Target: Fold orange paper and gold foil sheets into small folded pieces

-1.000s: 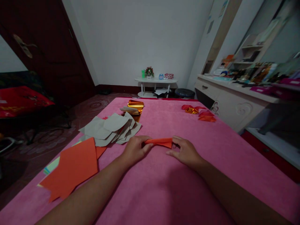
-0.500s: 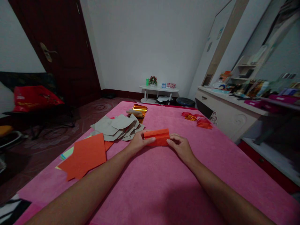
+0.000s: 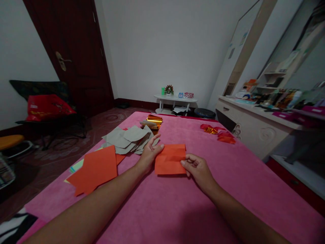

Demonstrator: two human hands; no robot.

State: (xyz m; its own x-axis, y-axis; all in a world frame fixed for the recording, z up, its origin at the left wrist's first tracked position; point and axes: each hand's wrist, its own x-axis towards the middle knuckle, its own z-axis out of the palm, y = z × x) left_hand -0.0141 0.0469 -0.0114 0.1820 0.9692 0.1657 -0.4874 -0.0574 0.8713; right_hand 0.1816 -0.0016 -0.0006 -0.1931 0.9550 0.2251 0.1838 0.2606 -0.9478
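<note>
Your bare left forearm (image 3: 101, 200) angles in from the lower left, your right forearm (image 3: 238, 206) from the lower right. Your left hand (image 3: 149, 152) is open, its fingers pointing up and away, thumb out to the right. Your right hand (image 3: 198, 168) pinches between thumb and bent forefinger, its wrist angled inward.

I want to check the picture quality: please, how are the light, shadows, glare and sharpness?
Head view: dim light; soft shadow low on the pink cloth; bright glints on the gold foil roll; door leaning from wide-angle distortion; bottles at right smeared; orange sheet fairly clear.
</note>
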